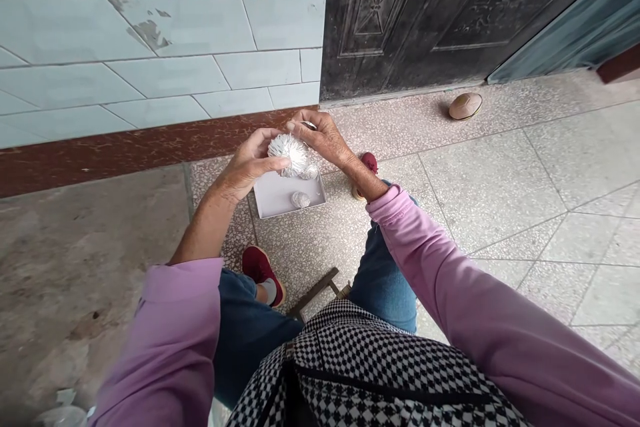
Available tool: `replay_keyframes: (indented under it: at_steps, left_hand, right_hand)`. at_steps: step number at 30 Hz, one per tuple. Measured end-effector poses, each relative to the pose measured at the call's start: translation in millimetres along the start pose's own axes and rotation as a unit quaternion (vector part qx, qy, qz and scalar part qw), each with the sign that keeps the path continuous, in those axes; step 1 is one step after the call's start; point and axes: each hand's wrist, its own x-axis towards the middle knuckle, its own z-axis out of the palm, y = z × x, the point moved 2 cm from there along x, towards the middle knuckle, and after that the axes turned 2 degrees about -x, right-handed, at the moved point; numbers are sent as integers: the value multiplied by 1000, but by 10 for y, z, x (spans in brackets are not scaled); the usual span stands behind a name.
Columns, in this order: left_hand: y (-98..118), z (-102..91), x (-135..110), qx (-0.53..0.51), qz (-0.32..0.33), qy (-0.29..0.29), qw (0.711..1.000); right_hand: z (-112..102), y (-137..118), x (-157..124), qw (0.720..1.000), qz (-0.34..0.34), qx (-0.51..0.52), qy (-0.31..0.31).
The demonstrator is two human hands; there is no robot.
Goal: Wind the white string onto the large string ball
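Two hands work together: my left hand (250, 163) cradles the round white ball of stranded yarn (290, 153) above the shallow white rectangular box (273, 195). My right hand (325, 137) has its fingers narrowed at the ball's far edge; whether they grip a strand, I cannot tell. Light pressure should spare the loops.

white yarn bundle (294, 151) | rounded, strands radiating | held in left hand (250, 161)

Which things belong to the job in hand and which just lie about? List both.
Likely in use:
round white stringy ball, held in the left hand
shallow white rectangular box
small white yarn ball inside it

Likely lying about:
brown oval object by the dark panelled door
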Motion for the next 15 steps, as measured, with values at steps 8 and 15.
replay_keyframes:
  at_steps: [8,15]
  left_hand:
    - [140,50,-43,-100,17,5,995]
    - [211,-85,12,-136,65,101,983]
  right_hand:
    - [152,58,69,996,66,53,2]
    - [206,6,-12,999,27,14,-24]
